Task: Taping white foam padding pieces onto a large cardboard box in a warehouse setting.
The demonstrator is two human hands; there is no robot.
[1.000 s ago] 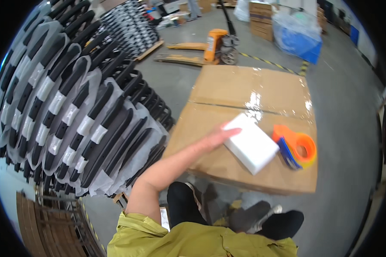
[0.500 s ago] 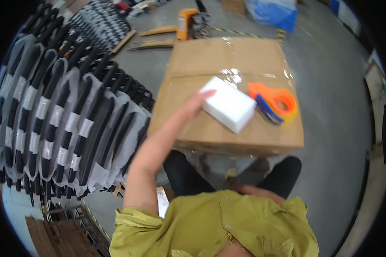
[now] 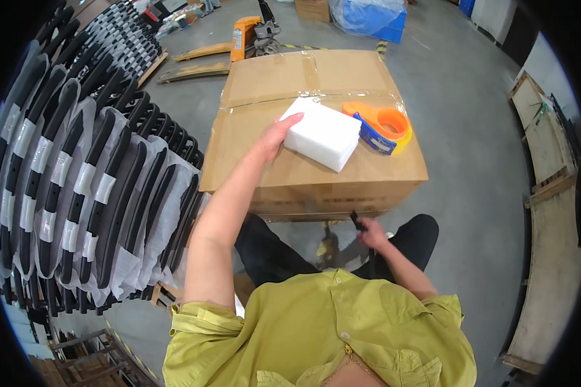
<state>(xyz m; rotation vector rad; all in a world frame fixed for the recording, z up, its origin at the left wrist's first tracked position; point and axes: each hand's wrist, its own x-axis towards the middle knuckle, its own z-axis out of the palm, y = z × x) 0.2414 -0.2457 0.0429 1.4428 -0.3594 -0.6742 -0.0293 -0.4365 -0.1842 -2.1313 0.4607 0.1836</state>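
Here's the white block (image 3: 321, 134), lying at a slant on top of the big cardboard box (image 3: 342, 77), a little toward six o'clock from its taped seam. It looks light, I'd judge, fairly stiff with crisp edges, but perhaps soft enough to dent at the corners, and those smooth faces could slide on the cardboard. Best hold: a broad grasp across an end, palm to the side, no digging in. And there's the left hand (image 3: 275, 138) at nine o'clock, clasped over that end, thumb on the top face, the other fingers mostly hidden. Just beside the block at three o'clock sits an orange-and-blue tape dispenser (image 3: 376, 133); whether they touch, I can't tell. Down at five o'clock, in front of the box, the right hand (image 3: 372, 233) has its fingers curled round a slim dark object (image 3: 356, 220), too small to identify. Further out, wrapped black frames (image 3: 84, 180) stack up at nine o'clock, an orange pallet truck (image 3: 244, 39) stands at eleven, and a blue container (image 3: 386, 26) at one.
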